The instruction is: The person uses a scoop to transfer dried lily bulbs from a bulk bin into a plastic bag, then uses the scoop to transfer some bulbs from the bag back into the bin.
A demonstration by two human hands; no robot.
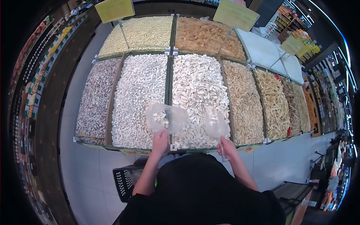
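Note:
My left hand [161, 141] is closed on a clear plastic bag [177, 119], which bulges over the divider between two bins. Some pale flat pieces [161, 118] show inside the bag. In my right hand [227, 147] is the handle of a clear plastic scoop [215, 125]; its bowl lies over the bin of white flat slices [198, 82], with a few slices showing in or through it. Left of that bin, under the bag, are small white cube-like pieces [138, 82].
Other bins hold a speckled mix [96, 95], tan shreds [243, 101], yellowish strips [272, 97], cream grains [142, 33] and amber pieces [202, 35]. Yellow signs [115, 10] stand on thin posts at the back. A black basket [123, 183] is at my left side. Shelves [48, 75] line the left.

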